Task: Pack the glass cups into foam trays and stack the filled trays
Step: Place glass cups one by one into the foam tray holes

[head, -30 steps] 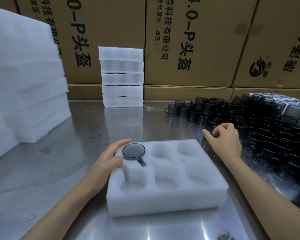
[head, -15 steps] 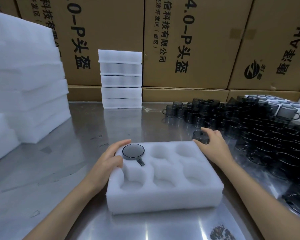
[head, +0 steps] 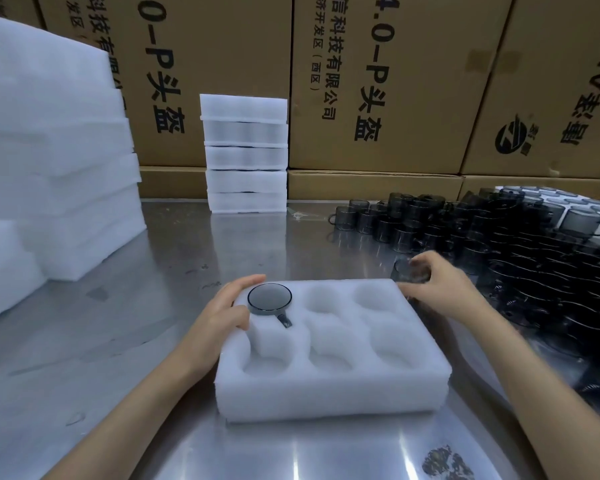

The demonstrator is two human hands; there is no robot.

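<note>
The foam tray point(head: 333, 386) in work sits on the bench point(head: 118, 341) just in front of the person, and it is barely begun — one glass cup point(head: 270, 299) is seated in the far-left pocket, its handle pointing toward the viewer, while the other five pockets are bare. The left hand point(head: 222, 317) rests against the tray's far-left corner, fingers fairly straight and touching the foam beside that cup; its grip is released, steadying rather than holding. The right hand point(head: 440, 289) is at the tray's far-right corner with its grip closed round a second cup point(head: 407, 270), which is blurred and not yet over a pocket.

Behind, against the cardboard boxes point(head: 378, 81), a stack of trays point(head: 245, 154) stands several layers high; dark shapes show faintly through the foam, so these are probably filled ones. To the left lies a pile of foam sheets point(head: 56, 161), and whether these are spare trays cannot be told. To the right, the loose cups point(head: 499, 237) crowd the bench in great number — by that measure most of the packing is left, along with stacking this tray once full.
</note>
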